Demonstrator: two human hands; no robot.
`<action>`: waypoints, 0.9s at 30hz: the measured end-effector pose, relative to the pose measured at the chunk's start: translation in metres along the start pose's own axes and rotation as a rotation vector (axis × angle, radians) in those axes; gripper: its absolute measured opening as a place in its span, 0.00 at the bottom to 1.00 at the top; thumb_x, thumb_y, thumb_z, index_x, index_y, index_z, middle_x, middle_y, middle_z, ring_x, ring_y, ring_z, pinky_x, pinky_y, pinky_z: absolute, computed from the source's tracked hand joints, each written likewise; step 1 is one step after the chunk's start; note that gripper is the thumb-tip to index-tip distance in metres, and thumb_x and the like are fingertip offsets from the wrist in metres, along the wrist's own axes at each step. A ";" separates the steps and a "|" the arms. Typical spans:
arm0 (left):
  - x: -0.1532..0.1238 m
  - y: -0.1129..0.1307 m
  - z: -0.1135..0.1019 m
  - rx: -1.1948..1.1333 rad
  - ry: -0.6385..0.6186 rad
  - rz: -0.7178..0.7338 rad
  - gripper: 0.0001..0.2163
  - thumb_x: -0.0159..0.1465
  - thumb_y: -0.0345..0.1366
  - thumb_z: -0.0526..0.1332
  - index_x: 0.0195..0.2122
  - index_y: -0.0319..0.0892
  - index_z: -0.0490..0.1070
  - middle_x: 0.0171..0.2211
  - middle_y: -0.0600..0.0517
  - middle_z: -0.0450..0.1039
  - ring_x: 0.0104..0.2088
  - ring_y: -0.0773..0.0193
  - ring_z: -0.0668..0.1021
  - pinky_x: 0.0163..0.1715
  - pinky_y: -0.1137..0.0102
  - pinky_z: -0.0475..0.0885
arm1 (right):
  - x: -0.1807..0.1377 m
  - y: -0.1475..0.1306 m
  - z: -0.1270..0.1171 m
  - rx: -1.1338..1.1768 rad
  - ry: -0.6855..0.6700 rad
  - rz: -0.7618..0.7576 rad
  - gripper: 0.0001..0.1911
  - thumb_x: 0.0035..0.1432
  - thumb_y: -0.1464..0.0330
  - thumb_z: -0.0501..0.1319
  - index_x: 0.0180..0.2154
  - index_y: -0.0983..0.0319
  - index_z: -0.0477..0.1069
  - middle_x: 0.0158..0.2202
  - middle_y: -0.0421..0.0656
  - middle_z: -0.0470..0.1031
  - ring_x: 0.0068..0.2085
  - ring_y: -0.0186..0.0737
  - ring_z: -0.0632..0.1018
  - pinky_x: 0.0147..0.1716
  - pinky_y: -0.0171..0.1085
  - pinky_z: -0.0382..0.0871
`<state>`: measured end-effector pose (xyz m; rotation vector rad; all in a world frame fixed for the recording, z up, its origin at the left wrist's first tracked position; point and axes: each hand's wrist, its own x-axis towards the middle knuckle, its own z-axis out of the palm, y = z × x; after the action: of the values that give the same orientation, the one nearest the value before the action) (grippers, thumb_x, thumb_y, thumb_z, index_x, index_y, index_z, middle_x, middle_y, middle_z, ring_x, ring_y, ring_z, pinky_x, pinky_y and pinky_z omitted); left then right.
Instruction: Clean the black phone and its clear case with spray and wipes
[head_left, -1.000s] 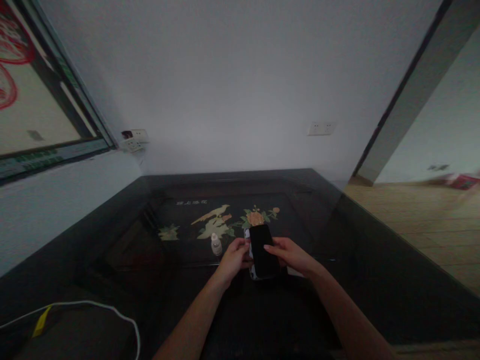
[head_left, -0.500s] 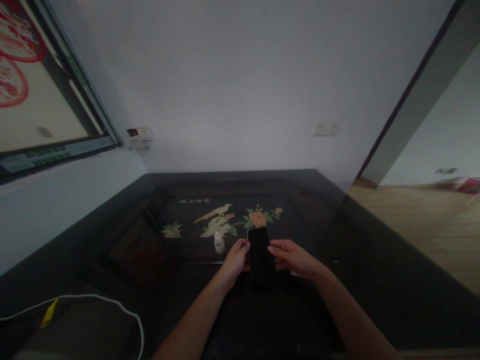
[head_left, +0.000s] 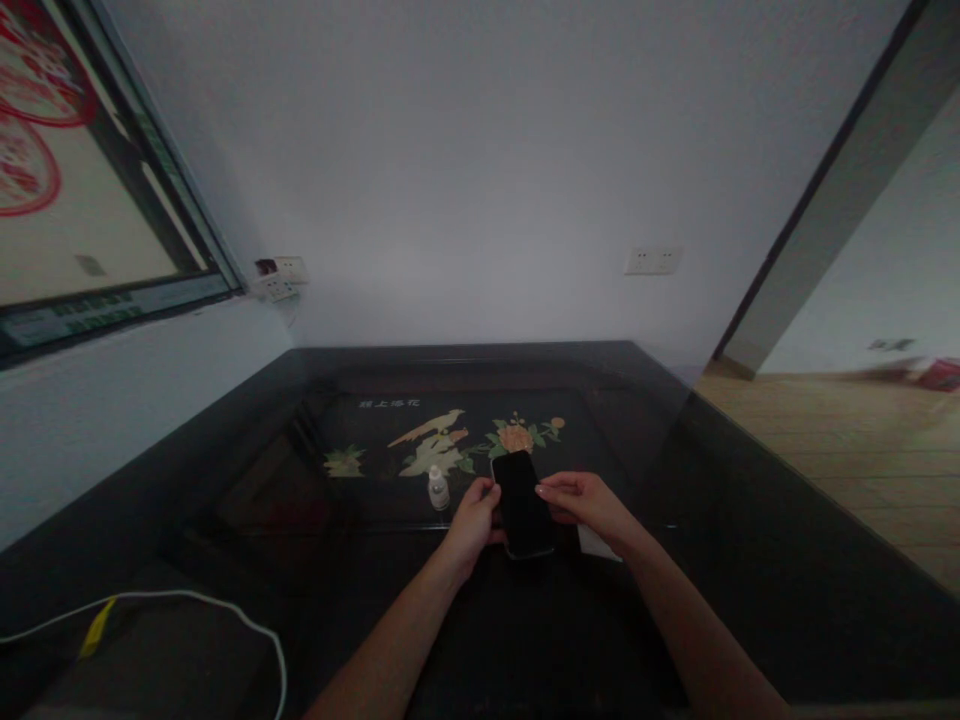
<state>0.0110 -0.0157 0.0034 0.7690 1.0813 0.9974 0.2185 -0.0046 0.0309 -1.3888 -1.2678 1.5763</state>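
Note:
A dark smartphone with a black screen is held above the dark glossy table, tilted slightly to the left at its top. My left hand grips its left edge, thumb on the front and fingers partly hidden behind. On the other side, my right hand pinches the right edge between thumb and fingers. A small white-capped bottle stands upright just left of my left hand. Partly covered by my right wrist, a flat white piece, perhaps paper or cloth, lies on the table.
The black table has an inlaid bird-and-flower picture. At the lower left a white cable curves over a dark flat object with a yellow strip. Wall sockets sit above the table's back edge.
The phone has turned a little, its top leaning left and its lower edge now showing. More of the white piece shows beside my right wrist. The bottle has stayed put.

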 end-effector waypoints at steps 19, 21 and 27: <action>-0.003 0.000 0.006 -0.089 -0.009 0.008 0.17 0.60 0.50 0.67 0.39 0.44 0.65 0.27 0.57 0.68 0.25 0.69 0.73 0.26 0.73 0.71 | -0.008 0.001 0.007 0.215 -0.173 0.058 0.24 0.59 0.51 0.68 0.47 0.62 0.72 0.45 0.50 0.80 0.42 0.45 0.82 0.37 0.43 0.80; -0.004 0.001 0.006 -0.075 -0.019 0.008 0.19 0.59 0.51 0.67 0.37 0.44 0.63 0.26 0.58 0.66 0.24 0.69 0.73 0.26 0.72 0.71 | -0.011 0.002 0.009 0.270 -0.222 0.105 0.23 0.62 0.51 0.65 0.46 0.63 0.72 0.43 0.51 0.80 0.40 0.47 0.83 0.37 0.47 0.81; -0.004 0.001 0.005 0.010 0.024 0.091 0.20 0.57 0.53 0.69 0.33 0.44 0.64 0.26 0.58 0.66 0.27 0.68 0.71 0.27 0.74 0.67 | -0.010 0.006 0.010 0.231 -0.242 0.148 0.19 0.64 0.53 0.64 0.42 0.63 0.73 0.35 0.47 0.81 0.32 0.43 0.83 0.34 0.47 0.82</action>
<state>0.0153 -0.0196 0.0070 0.8222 1.0807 1.0811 0.2111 -0.0180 0.0278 -1.1952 -1.0945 1.9733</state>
